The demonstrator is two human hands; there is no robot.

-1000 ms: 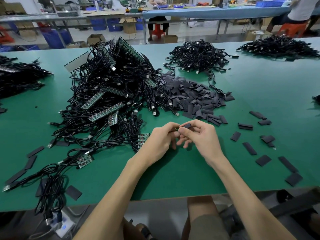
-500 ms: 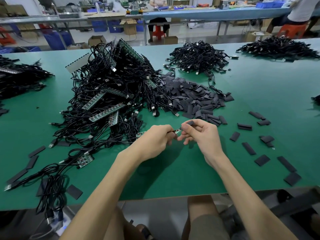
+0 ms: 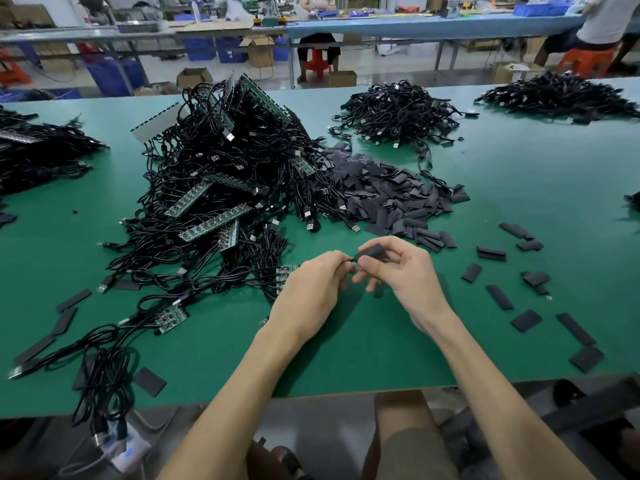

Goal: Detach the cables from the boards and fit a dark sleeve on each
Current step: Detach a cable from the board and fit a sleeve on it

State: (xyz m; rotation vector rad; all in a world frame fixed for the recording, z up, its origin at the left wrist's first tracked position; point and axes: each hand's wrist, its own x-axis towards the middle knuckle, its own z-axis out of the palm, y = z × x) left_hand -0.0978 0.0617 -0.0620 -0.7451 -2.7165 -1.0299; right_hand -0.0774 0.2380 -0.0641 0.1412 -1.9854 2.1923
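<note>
Head view showed a big green counter (image 3: 502, 188) taking up pretty much the whole shot. Biggest thing on it was the tangled heap of black cables and green boards (image 3: 221, 188), left of center and running toward the near left edge. Just right of that, touching it, sat a pile of flat dark sleeves (image 3: 384, 199), with a bunch of loose sleeves (image 3: 526, 320) scattered well apart on the near right. Farther back were two more cable piles, one center-far (image 3: 398, 112) and one far right (image 3: 561, 95).

Near the middle, the two hands met just above the counter. The right hand (image 3: 405, 275) had its thumb and fingers pinched on one dark sleeve (image 3: 371, 251), tilted up to the right. The left hand (image 3: 311, 289) was curled tight right beside it, fingertips at the sleeve's left end, pinching something small there. Couldn't make out what, too hidden. A small board (image 3: 285, 273) poked out just left of that hand.
</note>
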